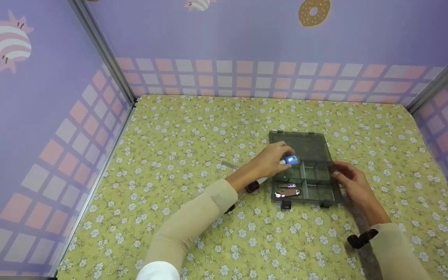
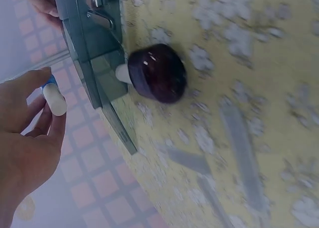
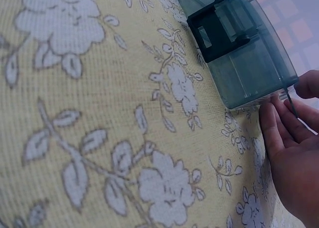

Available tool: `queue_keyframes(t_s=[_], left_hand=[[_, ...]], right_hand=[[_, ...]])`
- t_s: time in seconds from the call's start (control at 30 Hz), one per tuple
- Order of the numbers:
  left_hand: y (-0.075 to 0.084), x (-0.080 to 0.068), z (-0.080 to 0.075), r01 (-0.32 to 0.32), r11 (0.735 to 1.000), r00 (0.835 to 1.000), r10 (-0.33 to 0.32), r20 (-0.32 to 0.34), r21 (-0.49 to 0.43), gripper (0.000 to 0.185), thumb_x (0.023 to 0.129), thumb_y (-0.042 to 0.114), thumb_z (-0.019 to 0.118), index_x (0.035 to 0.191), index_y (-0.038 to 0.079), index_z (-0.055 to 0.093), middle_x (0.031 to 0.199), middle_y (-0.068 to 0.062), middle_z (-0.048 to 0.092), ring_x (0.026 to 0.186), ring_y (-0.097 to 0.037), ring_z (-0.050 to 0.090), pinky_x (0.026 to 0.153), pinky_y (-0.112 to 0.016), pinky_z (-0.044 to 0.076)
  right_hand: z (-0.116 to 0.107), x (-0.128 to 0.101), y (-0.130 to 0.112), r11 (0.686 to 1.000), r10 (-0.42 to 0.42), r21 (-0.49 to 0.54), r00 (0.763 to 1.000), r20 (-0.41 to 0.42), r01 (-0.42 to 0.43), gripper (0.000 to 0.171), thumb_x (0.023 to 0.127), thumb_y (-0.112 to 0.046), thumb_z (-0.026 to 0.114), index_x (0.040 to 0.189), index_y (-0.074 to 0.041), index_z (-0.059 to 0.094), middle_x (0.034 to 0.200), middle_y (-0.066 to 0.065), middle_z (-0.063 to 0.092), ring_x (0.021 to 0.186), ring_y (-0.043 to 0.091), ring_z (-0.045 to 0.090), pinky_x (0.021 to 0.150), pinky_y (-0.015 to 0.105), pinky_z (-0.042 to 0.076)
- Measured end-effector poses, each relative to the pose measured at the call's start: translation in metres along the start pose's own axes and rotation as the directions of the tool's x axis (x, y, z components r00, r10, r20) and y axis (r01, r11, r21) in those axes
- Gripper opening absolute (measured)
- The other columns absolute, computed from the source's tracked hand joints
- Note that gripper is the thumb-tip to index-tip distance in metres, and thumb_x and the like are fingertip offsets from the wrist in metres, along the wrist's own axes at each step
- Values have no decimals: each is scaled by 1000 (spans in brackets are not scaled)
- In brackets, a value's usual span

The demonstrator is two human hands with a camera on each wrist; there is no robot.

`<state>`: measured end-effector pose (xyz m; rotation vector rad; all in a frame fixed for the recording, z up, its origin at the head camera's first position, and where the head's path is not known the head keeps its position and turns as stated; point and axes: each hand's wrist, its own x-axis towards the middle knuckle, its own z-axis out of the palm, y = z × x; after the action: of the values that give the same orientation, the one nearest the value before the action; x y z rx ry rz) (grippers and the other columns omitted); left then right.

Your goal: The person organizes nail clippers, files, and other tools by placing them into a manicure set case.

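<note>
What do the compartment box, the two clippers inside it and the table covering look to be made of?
The compartment box looks like smoky, see-through grey plastic: the dividers and the cloth show through its walls. The two clippers look like polished metal, given their bright glints. The table covering seems to be woven cloth with a matte printed flower pattern; its weave shows in the right wrist view.
</note>
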<state>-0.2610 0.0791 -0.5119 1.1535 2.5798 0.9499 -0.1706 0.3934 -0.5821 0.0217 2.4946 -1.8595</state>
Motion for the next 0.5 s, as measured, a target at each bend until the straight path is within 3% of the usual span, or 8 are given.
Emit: queue_keyframes(t_s=[0.3, 0.5], left_hand=[[20, 35, 28, -19, 1000, 998, 18, 57, 9, 37, 100, 20, 77, 135, 8, 70, 125, -4, 65, 107, -9, 63, 92, -14, 50], [37, 58, 51, -34, 999, 994, 31, 107, 23, 39, 102, 24, 75, 138, 11, 68, 128, 0, 63, 110, -6, 61, 93, -13, 49]], right_hand=[[1, 2, -1, 1000, -1, 9, 1000, -6, 1, 52, 112, -21, 56, 155, 6, 45, 149, 27, 49, 120, 8, 58, 92, 17, 53], [1, 3, -1, 1000, -9, 6, 1000, -13, 9, 49, 112, -18, 56, 153, 6, 47, 140, 11, 57, 117, 7, 59, 91, 18, 54]])
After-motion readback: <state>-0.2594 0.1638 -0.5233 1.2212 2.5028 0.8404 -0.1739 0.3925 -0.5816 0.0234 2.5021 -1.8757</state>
